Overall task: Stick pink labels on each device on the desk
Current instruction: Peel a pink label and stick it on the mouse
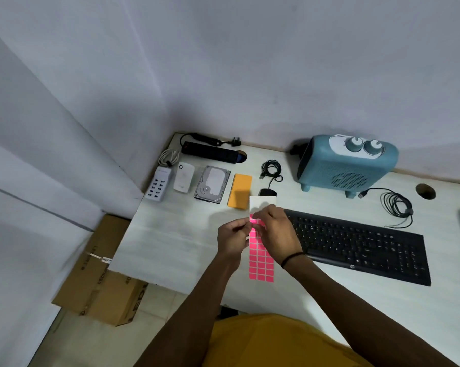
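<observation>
A sheet of pink labels [261,263] is held above the white desk [176,242]; its upper part is bare white backing. My left hand [233,239] pinches the sheet's left edge. My right hand [275,231] has its fingertips on the top pink row. Behind the hands lie a white multi-port charger [158,184], a white adapter [184,177], a hard drive [212,184], an orange device [240,190], a black power strip [210,152] and a black mouse [267,192]. To the right are a blue fan heater [348,165] and a black keyboard [361,245].
A coiled black cable [397,205] lies right of the heater. A coiled white cable [168,157] sits behind the charger. Cardboard boxes [102,276] stand on the floor left of the desk. Walls close in the desk's back and left.
</observation>
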Action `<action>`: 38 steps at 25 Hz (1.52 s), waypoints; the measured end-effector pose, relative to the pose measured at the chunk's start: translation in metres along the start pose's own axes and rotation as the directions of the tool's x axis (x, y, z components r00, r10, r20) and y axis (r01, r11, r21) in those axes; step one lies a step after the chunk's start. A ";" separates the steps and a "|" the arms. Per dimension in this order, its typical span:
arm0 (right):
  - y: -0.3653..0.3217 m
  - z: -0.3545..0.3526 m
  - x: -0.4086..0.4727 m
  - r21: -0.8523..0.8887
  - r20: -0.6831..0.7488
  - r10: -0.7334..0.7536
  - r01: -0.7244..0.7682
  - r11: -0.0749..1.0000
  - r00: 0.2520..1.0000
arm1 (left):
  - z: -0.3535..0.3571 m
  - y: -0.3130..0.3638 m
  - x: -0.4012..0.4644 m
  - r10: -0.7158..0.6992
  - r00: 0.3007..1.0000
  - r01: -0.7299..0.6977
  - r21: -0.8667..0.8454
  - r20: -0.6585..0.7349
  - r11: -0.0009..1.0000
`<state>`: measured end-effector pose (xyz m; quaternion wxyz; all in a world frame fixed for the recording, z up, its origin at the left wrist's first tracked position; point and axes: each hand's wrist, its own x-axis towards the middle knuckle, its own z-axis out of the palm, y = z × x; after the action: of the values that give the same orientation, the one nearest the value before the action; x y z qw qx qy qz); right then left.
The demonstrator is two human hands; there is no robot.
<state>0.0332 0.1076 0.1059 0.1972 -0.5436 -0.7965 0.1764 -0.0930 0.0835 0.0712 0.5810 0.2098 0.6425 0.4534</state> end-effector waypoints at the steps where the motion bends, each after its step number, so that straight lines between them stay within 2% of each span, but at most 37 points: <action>1: 0.002 0.001 0.000 0.031 0.013 -0.004 0.003 0.999 1.000 | 0.001 0.000 0.000 0.025 1.000 -0.025 0.026 0.005 0.999; 7: 0.007 -0.002 0.006 0.143 0.012 0.079 -0.080 0.986 0.997 | -0.006 0.006 0.000 0.136 0.990 -0.141 0.168 0.038 0.976; 13: 0.008 -0.007 0.011 0.213 0.106 0.125 -0.145 0.966 0.986 | -0.014 0.007 0.000 0.290 0.948 -0.319 0.400 0.133 0.859; 15: 0.010 -0.005 0.012 0.222 0.127 0.127 -0.153 0.963 0.984 | -0.017 0.007 0.003 0.303 0.940 -0.342 0.458 0.157 0.821; 17: 0.015 -0.003 0.013 0.285 0.157 0.192 -0.231 0.930 0.969 | -0.018 0.008 0.007 0.296 0.941 -0.338 0.481 0.163 0.809; 19: 0.024 -0.001 0.014 0.458 0.185 0.314 -0.364 0.811 0.931 | -0.016 0.006 0.013 0.253 0.957 -0.291 0.483 0.145 0.826; 22: 0.039 0.007 0.009 0.689 0.302 0.487 -0.541 0.482 0.819 | -0.014 -0.009 0.024 0.123 0.990 -0.140 0.479 0.067 0.867; 25: 0.055 0.011 0.002 0.754 0.453 0.592 -0.641 0.144 0.667 | -0.017 -0.027 0.035 -0.011 0.997 0.040 0.432 -0.070 0.901; 27: 0.064 0.009 -0.003 0.754 0.530 0.596 -0.657 -0.005 0.603 | -0.023 -0.036 0.037 -0.104 0.985 0.151 0.401 -0.137 0.904; 30: 0.072 0.007 -0.007 0.735 0.593 0.578 -0.669 -0.106 0.560 | -0.029 -0.049 0.039 -0.145 0.976 0.202 0.433 -0.160 0.879; 35: 0.075 0.010 -0.002 0.733 0.632 0.548 -0.653 -0.192 0.548 | -0.030 -0.062 0.044 -0.174 0.967 0.251 0.604 -0.183 0.757; 38: 0.079 0.011 0.007 0.725 0.649 0.536 -0.652 -0.221 0.540 | -0.027 -0.054 0.053 -0.201 0.951 0.306 0.633 -0.234 0.711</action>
<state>0.0884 0.1413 0.0579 0.3377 -0.5883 -0.1362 0.7220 -0.1166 0.0892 -0.0052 0.4761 0.2773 0.8249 0.1261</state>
